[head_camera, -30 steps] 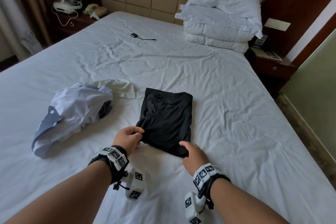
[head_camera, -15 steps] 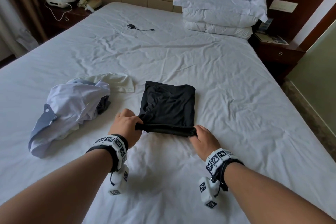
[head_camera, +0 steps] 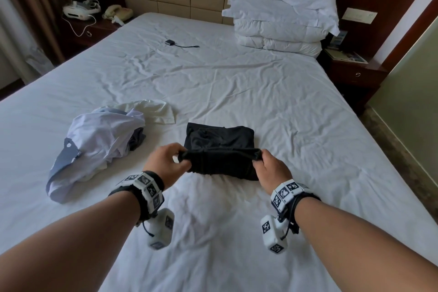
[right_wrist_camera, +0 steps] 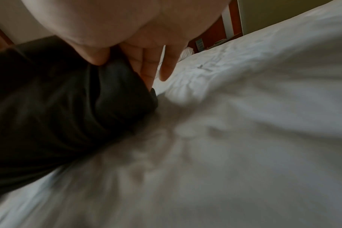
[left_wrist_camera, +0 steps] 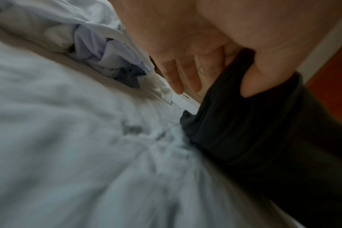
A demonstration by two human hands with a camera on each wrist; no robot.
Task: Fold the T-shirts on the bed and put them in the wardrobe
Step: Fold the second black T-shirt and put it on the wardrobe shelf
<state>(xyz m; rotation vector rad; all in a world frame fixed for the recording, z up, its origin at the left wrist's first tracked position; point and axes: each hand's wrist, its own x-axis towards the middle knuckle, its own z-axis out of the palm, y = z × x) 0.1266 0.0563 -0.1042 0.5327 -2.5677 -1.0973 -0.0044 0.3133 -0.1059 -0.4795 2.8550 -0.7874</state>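
A black T-shirt [head_camera: 220,147], partly folded into a narrow rectangle, lies on the white bed [head_camera: 237,83]. My left hand [head_camera: 166,161] pinches its near left corner and my right hand [head_camera: 270,168] pinches its near right corner, with that near edge lifted off the sheet and carried toward the far half. The left wrist view shows my thumb pressed on the black T-shirt [left_wrist_camera: 254,131]; the right wrist view shows the same grip on the black T-shirt [right_wrist_camera: 59,115]. A crumpled pile of light blue and white T-shirts [head_camera: 99,142] lies to the left.
Stacked white pillows [head_camera: 284,14] sit at the head of the bed on the right. A small black device with a cable [head_camera: 175,43] lies on the sheet further up. Nightstands [head_camera: 355,73] flank the bed, the left one bearing a phone [head_camera: 117,12].
Both hands took hold of the shirt's near corners, lifted that edge off the sheet and carried it away from me over the far half.
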